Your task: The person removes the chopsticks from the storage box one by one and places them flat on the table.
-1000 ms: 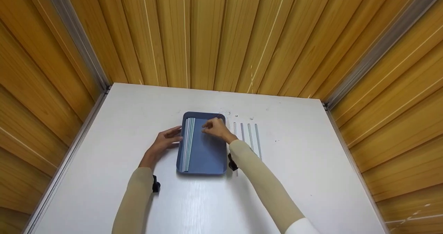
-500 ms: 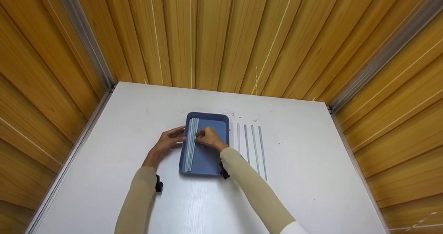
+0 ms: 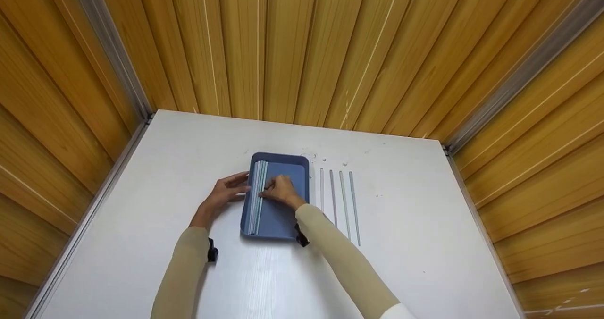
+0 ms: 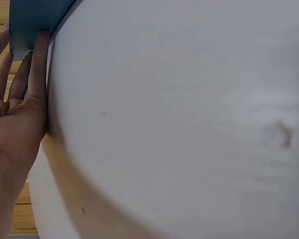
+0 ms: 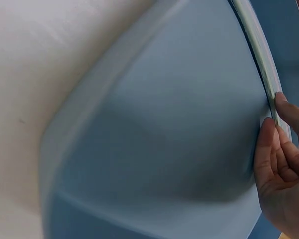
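A blue rectangular tray lies on the white table, with a row of thin pale sticks side by side along its left wall. My right hand reaches into the tray, its thumb and fingertips at the rightmost sticks. In the right wrist view, the thumb and index finger pinch the edge of the pale green sticks. My left hand is outside the tray on its left. Its straight fingers touch the tray's outer wall in the left wrist view.
Several more thin sticks lie apart, roughly parallel, on the table right of the tray. The right sleeve partly covers their near ends. Small dark specks mark the table behind them. Wood-patterned panels stand around the table.
My right hand has moved left and nearer within the tray, from above its bare floor to the row of sticks. My left hand has stayed at the tray's left side.
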Motion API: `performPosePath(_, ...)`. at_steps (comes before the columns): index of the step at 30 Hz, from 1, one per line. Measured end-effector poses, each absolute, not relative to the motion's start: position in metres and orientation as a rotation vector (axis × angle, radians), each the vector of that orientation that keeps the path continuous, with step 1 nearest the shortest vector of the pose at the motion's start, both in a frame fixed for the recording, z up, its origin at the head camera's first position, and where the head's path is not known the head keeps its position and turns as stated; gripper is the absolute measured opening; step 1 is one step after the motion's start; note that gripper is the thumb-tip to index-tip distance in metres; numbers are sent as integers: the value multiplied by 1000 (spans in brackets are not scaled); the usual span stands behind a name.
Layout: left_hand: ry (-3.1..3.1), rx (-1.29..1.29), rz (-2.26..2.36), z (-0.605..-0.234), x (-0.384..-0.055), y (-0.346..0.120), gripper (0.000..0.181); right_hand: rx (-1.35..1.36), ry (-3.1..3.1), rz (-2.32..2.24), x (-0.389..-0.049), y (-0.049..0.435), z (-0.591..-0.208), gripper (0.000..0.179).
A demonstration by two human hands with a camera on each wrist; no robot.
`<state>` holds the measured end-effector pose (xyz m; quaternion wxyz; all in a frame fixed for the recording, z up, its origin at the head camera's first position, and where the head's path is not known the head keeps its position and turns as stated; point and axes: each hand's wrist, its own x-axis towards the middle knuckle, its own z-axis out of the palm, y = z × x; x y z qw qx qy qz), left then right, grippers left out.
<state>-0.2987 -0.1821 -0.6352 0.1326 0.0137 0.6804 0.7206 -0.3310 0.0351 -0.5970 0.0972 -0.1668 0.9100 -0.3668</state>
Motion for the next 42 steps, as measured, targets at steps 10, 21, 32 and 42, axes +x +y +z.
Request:
performPosePath(10, 1954, -6, 2098, -633, -300, -184, 64, -428, 2691, -1149, -329, 32, -594, 18)
performPosePath(21, 1945, 1, 2112, -632, -302, -186, 62, -460, 2799, -1131, -326, 30, -596, 17)
performPosePath(32, 1938, 57, 2135, -635, -300, -185, 63, -383, 2657, -1391, -322, 40, -606, 23)
performPosePath(42, 1938, -9, 2128, -635, -298, -180, 62, -291, 2520, -1580, -318, 51, -617, 22)
